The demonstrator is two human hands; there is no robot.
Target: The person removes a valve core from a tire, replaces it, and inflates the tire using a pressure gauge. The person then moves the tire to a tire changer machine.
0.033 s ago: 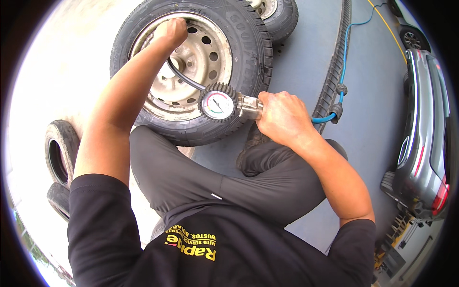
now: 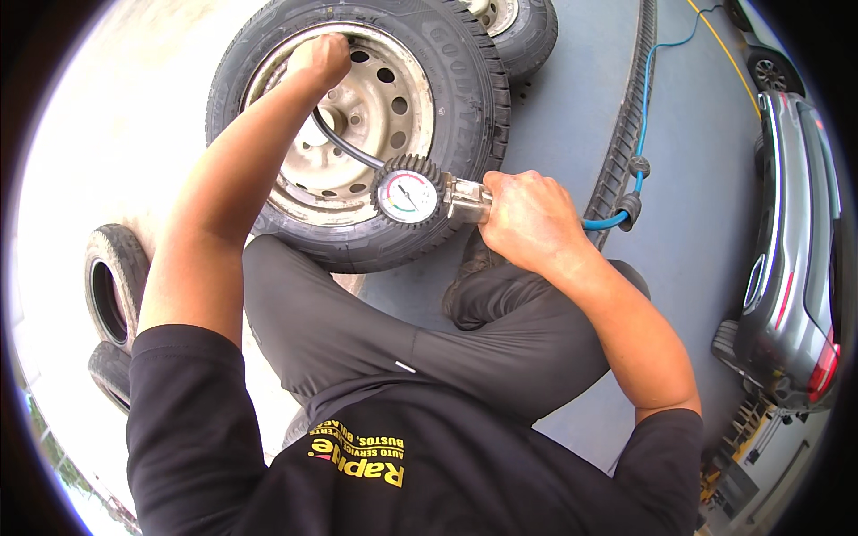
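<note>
A tire on a pale steel wheel rim lies in front of me. My left hand is closed in a fist at the rim's far edge; what its fingers grip is hidden. My right hand is wrapped round the metal handle of a tire inflator, its fingers mostly underneath. The inflator's round dial gauge, in a ribbed black guard, faces up over the tire's near edge. From the gauge a short black hose runs over the rim and passes behind my left forearm.
A blue air hose trails from beside my right hand to the far right. Another wheel lies just beyond the tire. Two loose tires are at my left. A grey car stands at the right, near a dark ribbed floor strip.
</note>
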